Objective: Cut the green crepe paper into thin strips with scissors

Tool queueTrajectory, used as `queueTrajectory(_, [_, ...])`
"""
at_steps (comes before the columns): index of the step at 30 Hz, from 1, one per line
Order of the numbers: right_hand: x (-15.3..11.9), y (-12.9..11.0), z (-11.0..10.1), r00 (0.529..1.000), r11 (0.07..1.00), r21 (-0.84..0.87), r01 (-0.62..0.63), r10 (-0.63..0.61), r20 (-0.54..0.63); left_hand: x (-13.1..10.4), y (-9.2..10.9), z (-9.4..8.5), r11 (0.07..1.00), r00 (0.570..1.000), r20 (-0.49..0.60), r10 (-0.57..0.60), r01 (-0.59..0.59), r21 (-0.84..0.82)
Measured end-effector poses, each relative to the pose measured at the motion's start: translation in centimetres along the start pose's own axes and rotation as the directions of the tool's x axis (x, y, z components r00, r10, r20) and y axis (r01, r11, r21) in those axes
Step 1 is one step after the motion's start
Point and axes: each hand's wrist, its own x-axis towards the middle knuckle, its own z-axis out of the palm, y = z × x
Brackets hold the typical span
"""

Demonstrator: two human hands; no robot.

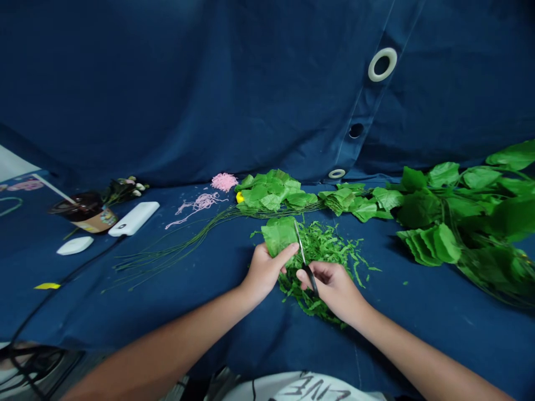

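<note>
My left hand [267,268] pinches a green artificial leaf [279,234] between thumb and fingers. In my right hand [332,284] is a pair of scissors [310,274] with black handles, its blades pointing up along the leaf's right edge. Whether the blades are parted I cannot tell. Beneath both hands spreads a heap of shredded green strips [330,245] on the blue cloth. Just behind it lies a pile of flat green leaves [271,190], with long thin green stems [184,245] trailing off to the left.
More leafy vines [468,206] fill the right side. Pink shreds [224,182] and pink threads [200,204] lie at the back. At left are a drink cup [94,214] with a straw, a white power bank [134,218] with a black cable [83,271], and a white case [75,245]. A blue curtain [209,89] hangs behind.
</note>
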Motion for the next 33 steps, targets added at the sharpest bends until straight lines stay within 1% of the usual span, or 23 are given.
queueTrajectory(3, [-0.11,0.12,-0.23,0.997,1.000,-0.004,0.013,-0.012,0.079,0.04,0.09,-0.12,1.000,1.000,0.006,0.012,-0.012,0.010])
queueTrajectory(6, [-0.14,0.08,-0.39,0.993,0.999,0.028,0.029,-0.032,0.111,-0.19,0.22,-0.04,1.000,1.000,0.014,0.013,-0.014,0.016])
queueTrajectory(12, [-0.01,0.01,-0.29,0.995,0.996,0.083,0.034,-0.041,0.088,-0.55,0.38,0.07,0.999,1.000,0.024,0.002,-0.003,0.037])
queueTrajectory(20, [0.10,0.52,-0.21,0.998,0.992,0.121,0.025,-0.032,0.050,-0.46,0.57,0.09,1.000,0.999,0.034,-0.001,0.001,0.020])
queueTrajectory(26, [0.15,0.50,-0.17,0.998,0.995,0.102,0.007,-0.013,0.055,-0.24,0.47,0.03,0.999,0.999,0.014,-0.051,0.051,-0.017])
queueTrajectory(33, [-0.14,-0.25,-0.37,0.996,0.999,0.042,0.012,-0.016,0.086,-0.13,0.41,-0.01,0.995,0.995,-0.019,-0.095,0.095,-0.035])
